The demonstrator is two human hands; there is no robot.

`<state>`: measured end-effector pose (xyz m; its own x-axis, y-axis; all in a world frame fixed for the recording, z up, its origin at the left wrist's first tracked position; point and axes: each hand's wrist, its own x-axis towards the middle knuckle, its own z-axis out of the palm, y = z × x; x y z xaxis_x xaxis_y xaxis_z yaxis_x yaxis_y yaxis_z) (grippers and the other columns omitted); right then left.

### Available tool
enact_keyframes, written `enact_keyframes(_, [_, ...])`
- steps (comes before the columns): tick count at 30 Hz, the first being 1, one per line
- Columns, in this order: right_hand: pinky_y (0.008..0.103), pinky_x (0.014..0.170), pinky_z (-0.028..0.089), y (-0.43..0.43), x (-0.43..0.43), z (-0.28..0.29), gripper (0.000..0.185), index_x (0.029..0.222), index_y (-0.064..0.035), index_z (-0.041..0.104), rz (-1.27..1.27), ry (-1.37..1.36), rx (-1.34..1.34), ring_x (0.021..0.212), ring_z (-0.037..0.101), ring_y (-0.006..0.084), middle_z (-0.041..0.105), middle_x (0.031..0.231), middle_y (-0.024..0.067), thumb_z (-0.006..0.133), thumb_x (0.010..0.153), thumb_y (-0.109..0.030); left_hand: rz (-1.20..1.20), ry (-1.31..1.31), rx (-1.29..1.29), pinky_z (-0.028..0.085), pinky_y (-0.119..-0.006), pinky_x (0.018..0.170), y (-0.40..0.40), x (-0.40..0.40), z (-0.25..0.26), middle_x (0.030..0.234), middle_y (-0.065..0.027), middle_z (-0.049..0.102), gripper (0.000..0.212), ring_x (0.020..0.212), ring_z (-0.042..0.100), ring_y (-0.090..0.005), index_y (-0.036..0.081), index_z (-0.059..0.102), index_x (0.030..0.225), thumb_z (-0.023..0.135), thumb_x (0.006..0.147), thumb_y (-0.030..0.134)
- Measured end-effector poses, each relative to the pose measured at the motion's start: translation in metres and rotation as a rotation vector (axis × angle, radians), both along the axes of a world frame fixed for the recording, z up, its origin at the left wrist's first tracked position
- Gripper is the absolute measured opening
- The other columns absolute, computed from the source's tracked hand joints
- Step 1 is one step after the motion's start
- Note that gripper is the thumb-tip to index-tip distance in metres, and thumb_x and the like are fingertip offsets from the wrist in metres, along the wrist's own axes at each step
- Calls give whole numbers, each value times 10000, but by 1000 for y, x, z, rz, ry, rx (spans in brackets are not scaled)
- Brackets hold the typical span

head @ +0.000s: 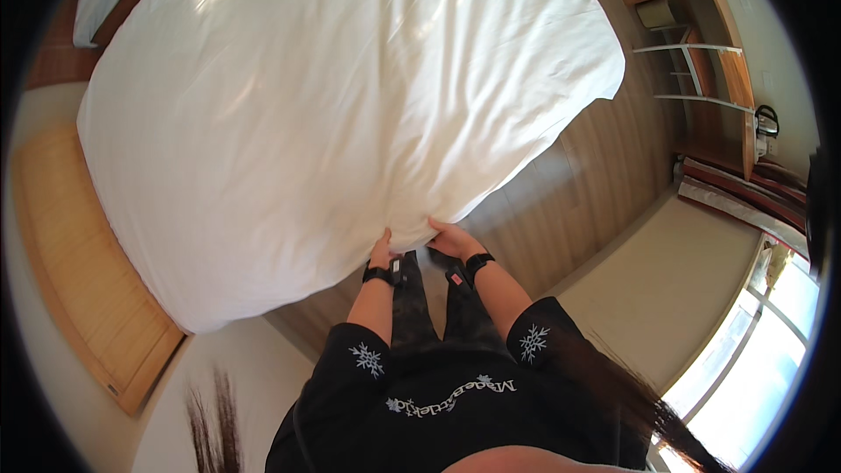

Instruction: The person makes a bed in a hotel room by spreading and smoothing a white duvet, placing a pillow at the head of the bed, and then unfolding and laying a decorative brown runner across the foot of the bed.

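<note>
A white bed cover (315, 105) spreads over the bed in front of me, with long creases running toward its near edge. My left hand (382, 248) grips that edge, thumb on top and fingers tucked out of sight beneath the fabric. Just to its right, my right hand (452, 240) holds the same edge in a similar way, its fingers partly hidden below. A short stretch of cloth lies between the two hands. Each wrist wears a black strap with a small device. What lies under the cover is hidden.
A wooden headboard (92, 263) borders the bed on the left. Wood-look flooring (591, 157) runs along the right side. Wooden shelving (729, 72) with white brackets stands at the far right, near an electric kettle (767, 121). Gathered curtains (729, 200) hang beside a bright window (742, 355).
</note>
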<state>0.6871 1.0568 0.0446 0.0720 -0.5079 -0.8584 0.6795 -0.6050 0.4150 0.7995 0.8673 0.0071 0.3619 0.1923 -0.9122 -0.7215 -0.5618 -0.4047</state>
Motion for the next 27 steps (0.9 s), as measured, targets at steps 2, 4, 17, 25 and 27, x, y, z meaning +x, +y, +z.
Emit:
enact_keyframes(2, [374,917,301,19,-9,-14,469,1190,-54,342,-87,-12,121,1088,381,236,411,1190,79,508,800,-253,-34,-7,20,448,-411,614,-7,-3,13,878,-67,540,346,820,515,-203,63,498,936,452,817,385])
enact_keyframes(4, [384,896,335,52,-40,-30,474,1174,-28,351,-145,12,397,1043,421,241,434,1153,105,515,796,-261,87,-117,-64,452,-404,601,-6,9,26,856,-67,544,341,778,525,-214,72,492,946,485,800,380])
enact_keyframes(17, [407,745,435,230,-119,-145,357,832,64,446,-138,47,623,780,508,308,493,828,133,434,477,41,-554,-135,-493,458,-350,492,-90,47,105,713,-117,550,372,564,540,-214,-3,535,856,442,817,355])
enact_keyframes(25, [411,729,428,223,-80,-118,318,821,83,460,-201,-33,544,800,499,318,503,824,142,444,510,20,374,-41,-4,282,-384,917,161,-109,23,1130,-128,444,774,1095,380,-259,102,403,1152,462,631,671])
enact_keyframes(27, [399,734,422,219,-78,-91,286,804,81,474,-309,-24,442,789,504,303,508,819,142,448,528,14,398,25,-27,365,-424,817,219,-155,12,1136,-101,444,700,1033,432,-291,93,322,1180,501,697,567])
